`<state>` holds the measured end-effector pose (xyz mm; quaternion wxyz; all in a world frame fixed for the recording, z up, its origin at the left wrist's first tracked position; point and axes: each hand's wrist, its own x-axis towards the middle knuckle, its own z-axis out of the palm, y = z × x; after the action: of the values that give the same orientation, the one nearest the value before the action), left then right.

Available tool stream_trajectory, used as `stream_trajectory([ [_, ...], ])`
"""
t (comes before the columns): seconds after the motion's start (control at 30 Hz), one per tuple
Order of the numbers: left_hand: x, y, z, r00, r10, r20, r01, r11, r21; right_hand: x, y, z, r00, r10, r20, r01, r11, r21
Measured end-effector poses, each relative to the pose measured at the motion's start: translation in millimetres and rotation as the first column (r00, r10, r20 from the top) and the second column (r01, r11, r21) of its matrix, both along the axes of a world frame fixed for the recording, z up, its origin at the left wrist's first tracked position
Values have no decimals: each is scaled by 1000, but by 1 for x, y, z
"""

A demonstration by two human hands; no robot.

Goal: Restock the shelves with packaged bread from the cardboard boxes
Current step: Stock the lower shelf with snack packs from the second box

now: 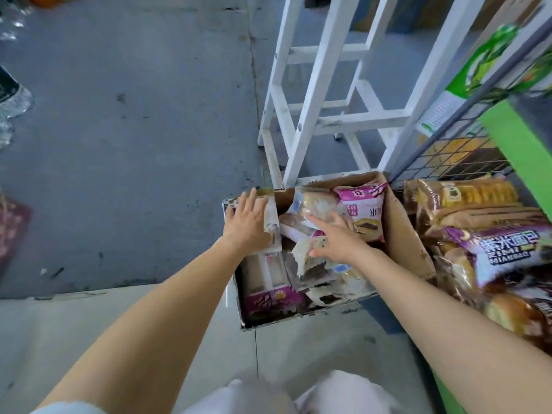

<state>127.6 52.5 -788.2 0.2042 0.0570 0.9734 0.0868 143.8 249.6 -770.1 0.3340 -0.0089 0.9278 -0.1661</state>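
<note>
Reaching down into the cardboard box (400, 231) on the floor, I have my right hand (337, 239) lying over the heap of bread packets, its fingers (321, 220) spread and straight across a clear-wrapped loaf (316, 204); they touch it but have not closed round it. My left hand (248, 222) rests flat on the box's left flap (270, 210), fingers straight and a little apart, pressing it outward so the opening stays wide. I judge the restocking to be part way: the shelf (522, 144) on the right already carries a crowd of packets, among them purple-labelled bread bags (507, 246) and golden ones further back, yet the box is plainly far from emptied, with a pink packet (364, 204) at its far side, another pink-and-white one (268, 282) at its near left and crumpled wrappers in between. So the lifting out and carrying right is mostly ahead of me. Around me, a white step ladder (322, 94) stands just beyond the box, its feet close to the far edge, and a black wire grid (460, 156) closes the shelf's far end. The box's right flap stands up between the packets and the shelf, so I expect to lift each packet over it, and the packets lie jumbled enough that one may drag its neighbours.
</note>
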Motion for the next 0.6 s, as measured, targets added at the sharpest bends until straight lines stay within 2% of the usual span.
stream_trajectory([
  [0.17, -9, 4, -1, 966, 39, -254, -70, 991, -116, -2, 2, -25, 992, -53, -118, 47, 997, -54],
  [0.27, -6, 5, 7, 977, -25, -210, -9, 987, -161, -5, 2, -24, 977, -49, -206, 45, 999, -25],
  [0.33, -3, 5, 10, 980, -7, -201, -15, 994, -108, -5, 3, -19, 964, -80, -252, 75, 997, -31],
  [0.47, 0, 8, 28, 954, 46, -295, -27, 997, 67, 0, 6, 5, 896, -170, -409, 138, 984, -109],
  [0.6, 18, 8, 76, 915, -80, -395, 107, 993, 45, 4, 11, 61, 769, -274, -577, 226, 962, -155],
])
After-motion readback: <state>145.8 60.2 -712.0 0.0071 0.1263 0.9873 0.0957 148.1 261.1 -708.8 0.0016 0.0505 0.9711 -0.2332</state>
